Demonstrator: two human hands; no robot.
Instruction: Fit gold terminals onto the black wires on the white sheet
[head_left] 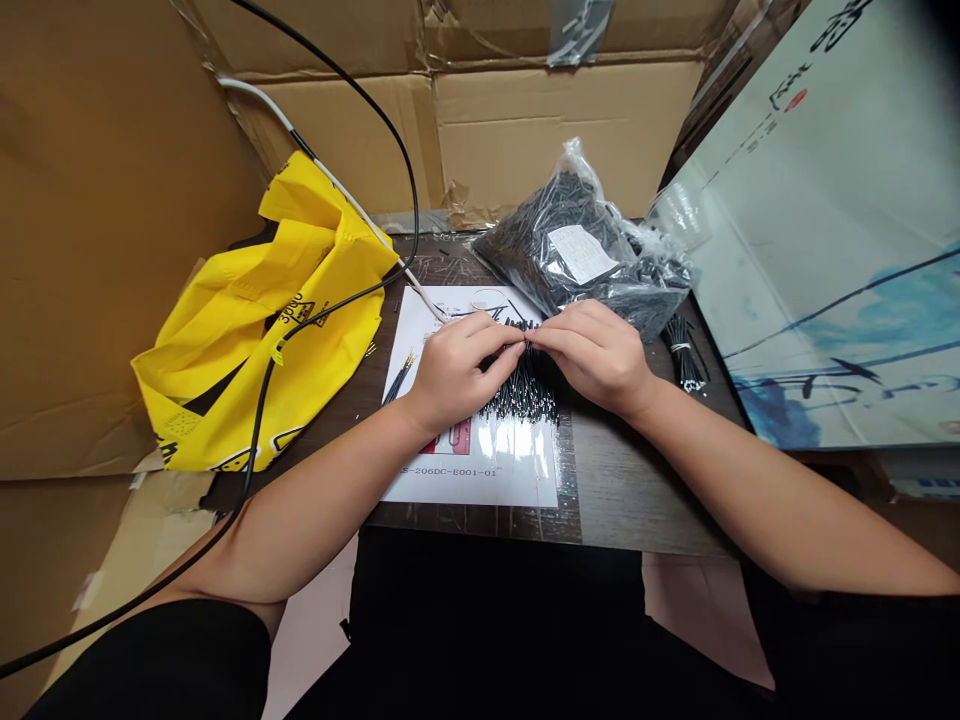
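Observation:
My left hand (pixel 466 362) and my right hand (pixel 594 352) meet fingertip to fingertip over the sheet, both closed in a pinch. What they pinch is tiny and mostly covered by the fingers; I cannot make it out. Beneath the fingertips lies a dense pile of short black wires (pixel 523 392) with pale, shiny ends. Left of my left hand, a few black wires with gold-coloured tips (pixel 401 375) rest partly on the white printed sheet (pixel 517 480). A tied bundle of black wires (pixel 681 352) lies to the right of my right hand.
Behind my hands sits a clear plastic bag (pixel 517 235) full of small black pieces, with a white label (pixel 582 253). A yellow bag (pixel 300 310) and a black cable (pixel 255 440) are at left. Cardboard (pixel 562 130) stands behind; a painted panel (pixel 840 240) leans at right.

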